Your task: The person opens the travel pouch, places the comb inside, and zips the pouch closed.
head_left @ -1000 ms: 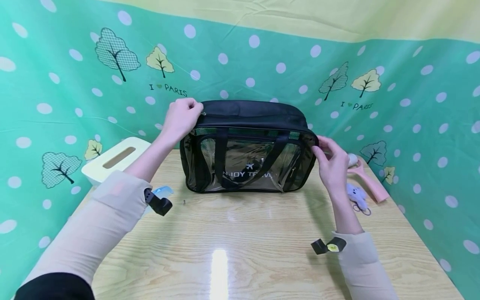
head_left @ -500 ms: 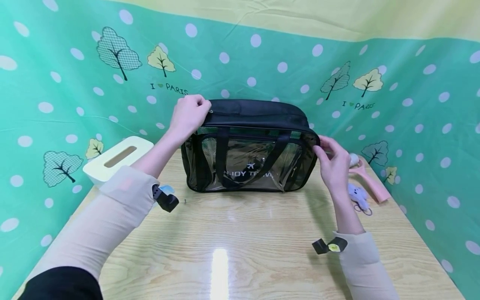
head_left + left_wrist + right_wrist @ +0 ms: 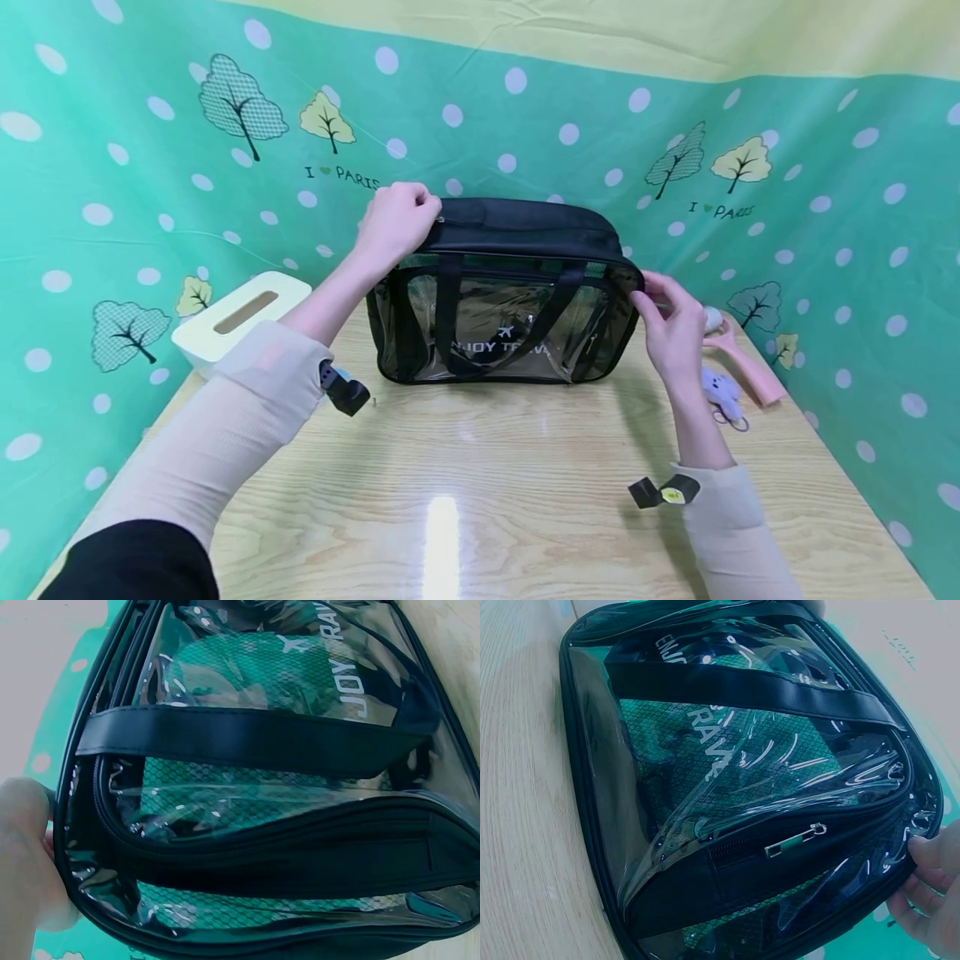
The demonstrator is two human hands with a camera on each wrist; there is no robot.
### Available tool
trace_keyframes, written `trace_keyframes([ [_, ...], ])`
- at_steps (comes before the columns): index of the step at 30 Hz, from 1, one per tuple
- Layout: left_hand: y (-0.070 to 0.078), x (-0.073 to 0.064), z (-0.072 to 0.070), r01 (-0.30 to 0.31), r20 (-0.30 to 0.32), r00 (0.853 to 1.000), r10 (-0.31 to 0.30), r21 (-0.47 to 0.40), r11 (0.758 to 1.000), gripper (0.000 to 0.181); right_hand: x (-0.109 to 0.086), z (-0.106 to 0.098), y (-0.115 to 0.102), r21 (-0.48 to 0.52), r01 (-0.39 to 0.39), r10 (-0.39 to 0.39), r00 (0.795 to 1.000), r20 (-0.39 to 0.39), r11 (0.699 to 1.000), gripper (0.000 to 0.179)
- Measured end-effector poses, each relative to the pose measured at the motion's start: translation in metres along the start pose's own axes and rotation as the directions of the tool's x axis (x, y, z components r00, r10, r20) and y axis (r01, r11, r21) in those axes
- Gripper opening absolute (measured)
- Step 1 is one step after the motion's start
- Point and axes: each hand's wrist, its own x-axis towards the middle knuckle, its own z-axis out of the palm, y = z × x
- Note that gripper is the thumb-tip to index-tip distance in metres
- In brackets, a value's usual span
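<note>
A black travel bag (image 3: 480,310) with see-through smoky panels stands upright on the table, its strap handle hanging down the front. At its top left, my left hand (image 3: 397,218) pinches the zipper pull, mostly covered by the fingers; the metal slider (image 3: 441,220) peeks out beside them. With thumb and fingers, my right hand (image 3: 671,329) grips the bag's upper right edge. The left wrist view shows the left hand (image 3: 26,862) at the bag's edge. In the right wrist view, the right hand (image 3: 930,892) pinches the piped corner near a small front pocket zipper (image 3: 795,841).
Left of the bag is a cream box with a slotted lid (image 3: 243,312). A pink-handled item (image 3: 750,371), a white round thing (image 3: 712,318) and a lilac plush keychain (image 3: 722,392) lie at the right. A green dotted curtain (image 3: 510,125) hangs behind the wooden table (image 3: 525,467).
My left hand has moved rightward along the bag's top edge, and the metal slider has travelled with it. The right hand keeps its grip at the right corner.
</note>
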Motion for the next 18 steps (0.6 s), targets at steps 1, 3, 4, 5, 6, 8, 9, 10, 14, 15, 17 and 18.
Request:
trace_keyframes([
  [1, 0.002, 0.000, 0.000, -0.001, 0.001, 1.000, 0.001, 0.000, 1.000, 0.035, 0.000, 0.000, 0.000, -0.002, -0.003, 0.003, 1.000, 0.000, 1.000, 0.026],
  [3, 0.005, 0.000, 0.000, -0.009, 0.000, 1.000, 0.009, 0.000, 1.000, 0.035, 0.000, 0.000, -0.001, -0.004, -0.011, 0.011, 1.000, 0.002, 1.000, 0.026],
  [4, 0.006, 0.000, 0.001, -0.012, 0.002, 1.000, 0.012, 0.002, 1.000, 0.035, 0.000, 0.000, -0.001, -0.003, -0.015, 0.015, 1.000, 0.003, 1.000, 0.026],
  [5, 0.007, 0.000, 0.001, -0.017, 0.003, 1.000, 0.017, 0.004, 1.000, 0.035, 0.000, -0.001, -0.001, -0.002, -0.019, 0.019, 1.000, 0.005, 1.000, 0.026],
  [6, 0.008, 0.001, 0.002, -0.018, 0.005, 1.000, 0.018, 0.008, 1.000, 0.035, -0.001, -0.001, -0.001, -0.002, -0.021, 0.021, 1.000, 0.005, 1.000, 0.026],
  [8, 0.010, 0.001, 0.003, -0.018, 0.007, 1.000, 0.018, 0.012, 1.000, 0.034, -0.001, -0.001, -0.001, 0.000, -0.022, 0.022, 1.000, 0.005, 1.000, 0.026],
  [9, 0.011, 0.001, 0.003, -0.015, 0.008, 1.000, 0.014, 0.015, 1.000, 0.034, -0.001, -0.001, -0.001, 0.000, -0.019, 0.019, 1.000, 0.004, 1.000, 0.026],
  [10, 0.012, 0.002, 0.003, -0.013, 0.009, 1.000, 0.013, 0.020, 1.000, 0.034, -0.001, -0.001, 0.000, 0.001, -0.016, 0.016, 1.000, 0.004, 1.000, 0.026],
  [14, 0.014, 0.004, 0.004, -0.011, 0.016, 1.000, 0.010, 0.030, 1.000, 0.033, 0.000, -0.001, 0.000, -0.006, -0.004, 0.004, 1.000, 0.004, 1.000, 0.026],
  [15, 0.015, 0.004, 0.005, -0.012, 0.019, 1.000, 0.011, 0.032, 0.999, 0.033, 0.000, -0.001, -0.001, -0.008, -0.002, 0.002, 1.000, 0.005, 1.000, 0.026],
  [17, 0.017, 0.005, 0.006, -0.018, 0.026, 0.999, 0.018, 0.031, 0.999, 0.032, 0.000, -0.001, -0.001, -0.011, -0.004, 0.004, 1.000, 0.005, 1.000, 0.026],
  [18, 0.019, 0.005, 0.006, -0.022, 0.030, 0.999, 0.021, 0.031, 0.999, 0.032, 0.000, -0.001, -0.001, -0.011, -0.005, 0.005, 1.000, 0.005, 1.000, 0.026],
])
